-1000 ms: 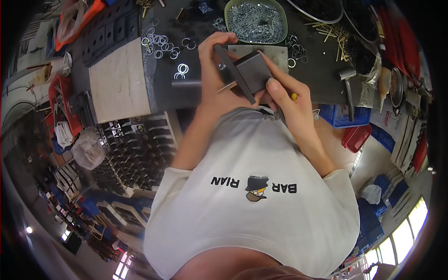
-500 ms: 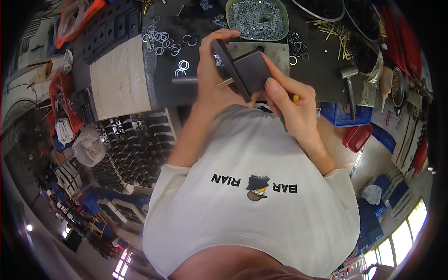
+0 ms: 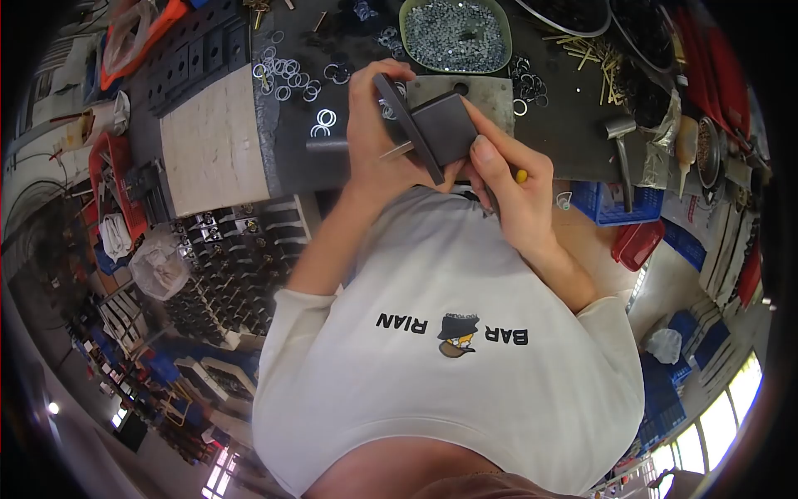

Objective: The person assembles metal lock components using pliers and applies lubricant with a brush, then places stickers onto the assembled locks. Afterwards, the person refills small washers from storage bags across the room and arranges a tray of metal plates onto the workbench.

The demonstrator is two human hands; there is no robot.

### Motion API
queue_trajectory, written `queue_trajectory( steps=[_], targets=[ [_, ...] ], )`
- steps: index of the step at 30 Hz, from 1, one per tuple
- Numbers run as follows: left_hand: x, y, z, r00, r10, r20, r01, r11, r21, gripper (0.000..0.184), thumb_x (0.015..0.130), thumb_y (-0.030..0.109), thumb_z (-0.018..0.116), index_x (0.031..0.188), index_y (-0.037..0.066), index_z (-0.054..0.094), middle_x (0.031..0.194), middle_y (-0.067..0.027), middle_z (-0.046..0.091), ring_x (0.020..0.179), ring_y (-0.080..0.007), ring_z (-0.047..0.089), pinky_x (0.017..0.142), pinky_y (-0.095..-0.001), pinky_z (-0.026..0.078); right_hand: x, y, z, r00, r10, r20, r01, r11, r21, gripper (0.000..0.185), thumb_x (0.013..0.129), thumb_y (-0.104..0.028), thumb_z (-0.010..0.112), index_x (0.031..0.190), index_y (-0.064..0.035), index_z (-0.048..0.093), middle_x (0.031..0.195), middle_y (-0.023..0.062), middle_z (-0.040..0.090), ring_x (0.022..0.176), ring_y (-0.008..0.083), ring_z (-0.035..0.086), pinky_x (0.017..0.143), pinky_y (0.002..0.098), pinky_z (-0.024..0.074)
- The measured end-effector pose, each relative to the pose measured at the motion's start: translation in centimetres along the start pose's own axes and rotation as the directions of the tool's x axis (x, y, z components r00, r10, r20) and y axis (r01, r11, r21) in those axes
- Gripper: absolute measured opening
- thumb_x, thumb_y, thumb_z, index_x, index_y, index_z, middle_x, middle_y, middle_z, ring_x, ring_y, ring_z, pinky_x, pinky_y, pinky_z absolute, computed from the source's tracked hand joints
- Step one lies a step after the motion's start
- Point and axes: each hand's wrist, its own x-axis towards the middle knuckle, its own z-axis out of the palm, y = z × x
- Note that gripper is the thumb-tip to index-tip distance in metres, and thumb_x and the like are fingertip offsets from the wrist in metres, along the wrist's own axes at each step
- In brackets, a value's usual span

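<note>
A dark metal part (image 3: 445,129), a block with a flat plate on one side, is held tilted above the bench's front edge. My left hand (image 3: 374,141) is wrapped round its plate side, fingers at the upper end. From the plate a thin brass-coloured rod (image 3: 397,150) sticks out to the left. My right hand (image 3: 517,179) grips the block's right side between thumb and fingers. Something small and yellow (image 3: 521,176) shows at my right hand; what it belongs to is hidden. Behind the part lies a grey metal plate (image 3: 494,100) with a hole.
A green tray (image 3: 402,32) of small metal pieces stands at the back. Loose rings (image 3: 287,75) lie left of it. A hammer (image 3: 623,162) and brass-coloured pins (image 3: 611,75) are at the right, a pale board (image 3: 212,150) at the left. A blue crate (image 3: 611,208) sits below the hammer.
Both hands and the dark part have shifted slightly left since the first frame, and the part has turned a little. The grip of each hand stays on it.
</note>
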Motion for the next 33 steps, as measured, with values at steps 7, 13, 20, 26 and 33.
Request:
queue_trajectory(
  steps=[7, 13, 20, 26, 33],
  targets=[
    [-0.2, -0.1, 0.1, 1.0, -0.024, 0.016, 0.024, 0.999, -0.035, 0.103, 0.048, 0.022, 0.093, 0.135, 0.005, 0.042, 0.122, -0.0112, 0.051, 0.119, -0.0288, 0.056, 0.103, -0.0418, 0.045, 0.3, 0.1, -0.3, 0.998, 0.06, 0.004, -0.06, 0.998, 0.011, 0.042, 0.108, -0.023, 0.058, 0.146, -0.0062, 0.06, 0.074, -0.0044, 0.058, 0.062, 0.0015, 0.044, 0.053, 0.0191, 0.0349],
    [-0.6, 0.0, 0.0, 0.997, -0.074, 0.032, 0.077, 0.993, -0.086, 0.11, 0.049, 0.021, 0.095, 0.142, 0.005, 0.04, 0.123, -0.0125, 0.053, 0.117, -0.0263, 0.056, 0.105, -0.0408, 0.046, 0.5, -0.2, -0.5, 0.997, 0.075, 0.017, -0.075, 0.997, -0.009, 0.042, 0.108, -0.023, 0.058, 0.146, -0.0069, 0.06, 0.076, -0.0041, 0.059, 0.064, 0.0015, 0.046, 0.054, 0.0188, 0.0363],
    [0.3, 1.6, -0.5, 0.877, -0.307, 0.368, 0.477, 0.645, -0.597, 0.116, 0.074, 0.012, 0.084, 0.165, 0.018, 0.012, 0.105, -0.0069, 0.065, 0.078, -0.0147, 0.066, 0.063, -0.0245, 0.049, 1.3, -0.3, -0.4, 0.999, 0.007, -0.047, -0.005, 0.999, 0.041, 0.046, 0.107, -0.023, 0.059, 0.149, -0.0053, 0.056, 0.087, 0.001, 0.065, 0.07, 0.0042, 0.052, 0.058, 0.0196, 0.0431],
    [0.5, 4.4, 0.7, 0.742, -0.521, 0.421, 0.604, 0.249, -0.757, 0.071, 0.09, 0.006, 0.063, 0.154, 0.011, 0.033, 0.091, -0.0058, 0.063, 0.048, -0.0052, 0.045, 0.04, -0.0201, 0.034, 0.9, 0.9, -0.3, 0.972, -0.224, -0.073, 0.203, 0.952, -0.227, 0.048, 0.097, -0.023, 0.074, 0.137, 0.0007, 0.061, 0.098, 0.0092, 0.071, 0.084, 0.0121, 0.062, 0.076, 0.0284, 0.0528],
    [0.2, 3.5, 0.4, 0.83, -0.484, 0.278, 0.467, 0.33, -0.82, 0.061, 0.086, 0.017, 0.061, 0.14, 0.002, 0.038, 0.092, -0.0144, 0.066, 0.045, -0.0079, 0.048, 0.03, -0.0226, 0.042, -0.1, -1.6, -4.6, 0.952, 0.167, 0.255, 0.013, 0.812, -0.584, 0.042, 0.083, -0.032, 0.087, 0.098, 0.0012, 0.066, 0.078, 0.0069, 0.066, 0.068, 0.0178, 0.062, 0.063, 0.0308, 0.0481]
  ],
)
